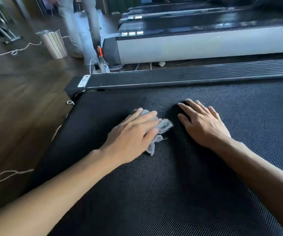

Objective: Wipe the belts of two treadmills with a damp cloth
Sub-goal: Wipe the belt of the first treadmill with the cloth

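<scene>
Wiping hand, left (pixel 134 133): lies flat, fingers straight, pressing the cloth (pixel 164 124) onto the belt (pixel 171 193) near its rear end.
Cloth: grey and bunched, mostly under my left palm, with one corner poking out toward the other hand.
Right hand (pixel 203 126): palm down on the belt just beside the cloth, fingers straight, holding nothing.
Risk: I pin the cloth rather than grip it, so I judge a hard stroke could leave it behind or streak the belt. The belt may also creep under my weight.
Floor cord (pixel 13 173): looped beside the deck, a snag if I shift left.
Bin (pixel 54 44): slatted, well apart.
Side rail (pixel 188 77): borders the belt's far edge and stops any stroke there.
Second treadmill (pixel 205 46): beyond the rail. I cannot tell whether its belt is wiped.
</scene>
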Demonstrator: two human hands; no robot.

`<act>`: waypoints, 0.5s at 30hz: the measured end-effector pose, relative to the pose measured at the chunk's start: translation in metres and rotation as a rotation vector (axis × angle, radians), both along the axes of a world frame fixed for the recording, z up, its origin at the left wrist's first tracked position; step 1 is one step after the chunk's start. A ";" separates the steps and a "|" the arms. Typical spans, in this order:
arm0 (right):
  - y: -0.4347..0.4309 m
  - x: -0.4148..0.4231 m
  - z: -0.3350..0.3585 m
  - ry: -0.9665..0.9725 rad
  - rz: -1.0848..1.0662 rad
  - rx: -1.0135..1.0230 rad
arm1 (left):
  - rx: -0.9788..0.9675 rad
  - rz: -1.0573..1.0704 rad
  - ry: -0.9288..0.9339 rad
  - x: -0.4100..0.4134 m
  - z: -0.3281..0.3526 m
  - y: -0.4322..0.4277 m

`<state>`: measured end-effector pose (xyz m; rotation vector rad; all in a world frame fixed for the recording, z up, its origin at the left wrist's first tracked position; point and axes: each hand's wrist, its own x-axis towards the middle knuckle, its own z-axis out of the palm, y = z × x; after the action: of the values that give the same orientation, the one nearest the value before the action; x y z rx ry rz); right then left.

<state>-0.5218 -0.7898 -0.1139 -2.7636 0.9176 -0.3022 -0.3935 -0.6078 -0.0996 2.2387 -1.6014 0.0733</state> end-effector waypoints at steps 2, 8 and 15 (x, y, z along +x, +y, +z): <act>0.002 -0.002 -0.001 0.012 0.008 0.003 | 0.014 0.052 0.008 0.022 0.006 0.004; 0.008 -0.004 -0.001 0.034 -0.006 -0.010 | 0.001 0.509 0.022 0.080 0.006 -0.068; 0.005 -0.007 0.000 0.054 0.016 0.010 | 0.016 0.201 -0.055 0.029 0.006 -0.061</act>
<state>-0.5284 -0.7852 -0.1140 -2.7811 0.9068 -0.2206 -0.3647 -0.6686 -0.0940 2.4228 -1.4037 0.1786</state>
